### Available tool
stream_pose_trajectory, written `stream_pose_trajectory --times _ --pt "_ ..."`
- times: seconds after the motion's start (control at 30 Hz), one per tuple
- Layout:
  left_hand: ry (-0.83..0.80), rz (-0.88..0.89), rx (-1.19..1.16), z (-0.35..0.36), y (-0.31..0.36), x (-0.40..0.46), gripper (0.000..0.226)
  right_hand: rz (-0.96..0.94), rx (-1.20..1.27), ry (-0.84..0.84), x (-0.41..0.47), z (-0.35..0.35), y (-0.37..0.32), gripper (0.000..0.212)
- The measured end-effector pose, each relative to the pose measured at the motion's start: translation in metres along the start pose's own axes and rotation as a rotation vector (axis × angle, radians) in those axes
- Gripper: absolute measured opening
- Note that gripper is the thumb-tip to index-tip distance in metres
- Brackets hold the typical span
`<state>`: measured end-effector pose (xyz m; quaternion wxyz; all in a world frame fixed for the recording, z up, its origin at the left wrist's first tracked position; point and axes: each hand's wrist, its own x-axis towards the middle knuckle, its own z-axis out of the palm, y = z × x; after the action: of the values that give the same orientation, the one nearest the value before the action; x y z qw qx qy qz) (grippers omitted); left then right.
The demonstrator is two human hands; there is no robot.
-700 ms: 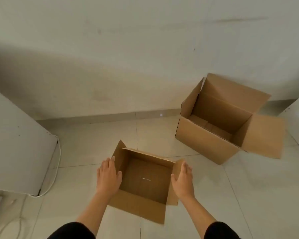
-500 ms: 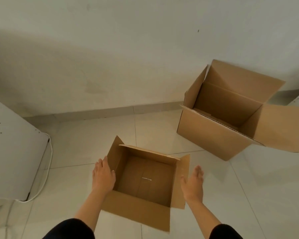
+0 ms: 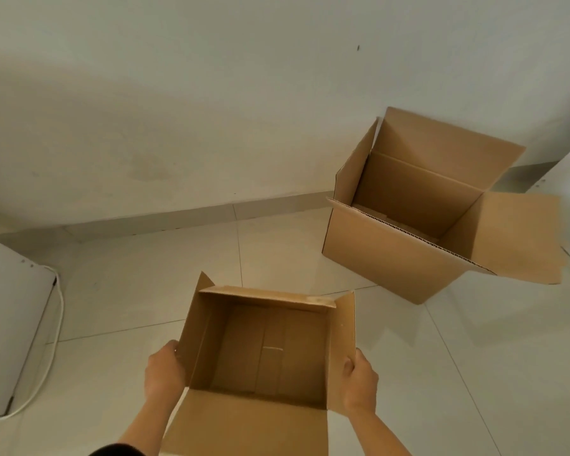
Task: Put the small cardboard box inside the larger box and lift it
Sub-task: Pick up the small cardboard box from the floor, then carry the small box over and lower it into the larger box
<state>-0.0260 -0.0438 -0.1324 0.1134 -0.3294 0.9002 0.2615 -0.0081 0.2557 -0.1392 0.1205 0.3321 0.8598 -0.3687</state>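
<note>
The small cardboard box (image 3: 270,350) is open-topped and empty, right in front of me, flaps up. My left hand (image 3: 163,373) presses on its left wall and my right hand (image 3: 359,381) grips its right flap, so both hold it. The larger cardboard box (image 3: 392,258) stands on the floor at the right, against the wall, flaps spread open. Its inside is mostly in shadow.
A white panel (image 3: 10,324) leans at the left with a white cable (image 3: 51,357) running down beside it. A white wall and grey skirting lie ahead. Another white panel edge (image 3: 566,172) shows at the far right. Pale floor tiles surround both boxes.
Both hands have closed in on the small box's sides and taken hold. The box now looks nearer and bigger, its near flap folded toward me.
</note>
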Motion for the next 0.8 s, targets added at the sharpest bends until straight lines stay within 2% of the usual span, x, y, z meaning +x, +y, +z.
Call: stream_pose_trajectory --times 0.33,0.6,0.8 --pt "-0.01 0.117 0.011 -0.149 0.06 -0.088 0.032 -0.095 0.011 0.081 -0.091 -0.146 -0.092 0.037" --pt "-0.048 0.289 0.034 -0.255 0.145 -0.148 0.033 -0.08 0.036 0.182 -0.156 -0.275 -0.148 0.035" --pt "-0.091 0.462 0.031 -0.302 0.221 -0.17 0.027 -0.043 0.096 0.293 -0.17 -0.352 -0.173 0.031"
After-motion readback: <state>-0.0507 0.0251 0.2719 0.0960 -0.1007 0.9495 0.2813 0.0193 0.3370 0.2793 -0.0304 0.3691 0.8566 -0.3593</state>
